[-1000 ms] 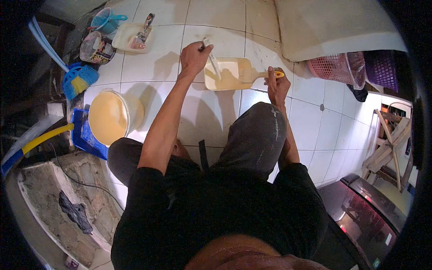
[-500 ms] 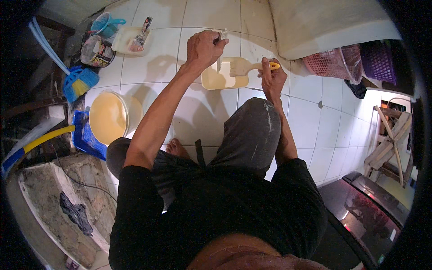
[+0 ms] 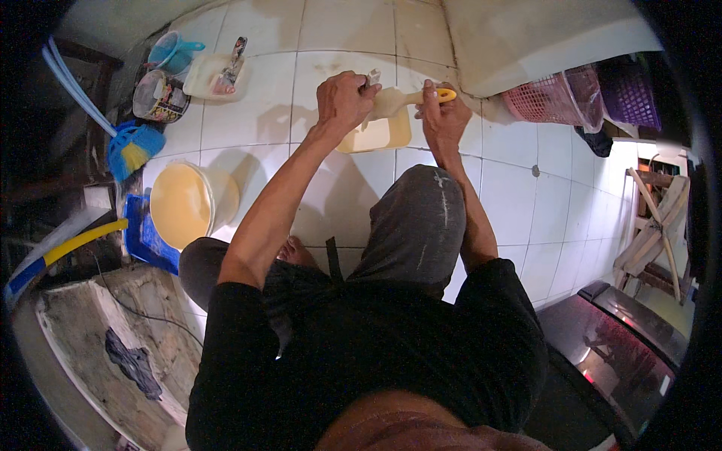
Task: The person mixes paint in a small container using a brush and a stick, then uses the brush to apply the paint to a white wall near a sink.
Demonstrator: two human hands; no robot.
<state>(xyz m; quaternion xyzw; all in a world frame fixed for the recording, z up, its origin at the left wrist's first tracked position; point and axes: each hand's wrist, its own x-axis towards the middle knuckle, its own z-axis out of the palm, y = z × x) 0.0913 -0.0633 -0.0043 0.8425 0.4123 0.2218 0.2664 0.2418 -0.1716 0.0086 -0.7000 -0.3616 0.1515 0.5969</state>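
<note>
My left hand is closed around a thin tool; its pale end sticks out above my fingers, and its exact kind is hard to tell. A wide, cream-coated paintbrush with a yellow handle is gripped in my right hand. The brush head reaches left to my left hand's fingers, the two tools close together above a shallow cream tray on the floor. Pale liquid lies in the tray, whose far part is hidden behind the brush and left hand.
At left stand a bucket of cream liquid, a blue crate and a blue broom. Farther back are a second tray, a dark-patterned tub and a teal dipper. Baskets line the right wall.
The brush has risen and moved left, from over the tray to my left hand's fingers. My left hand has come lower in the picture; the view has shifted slightly.
</note>
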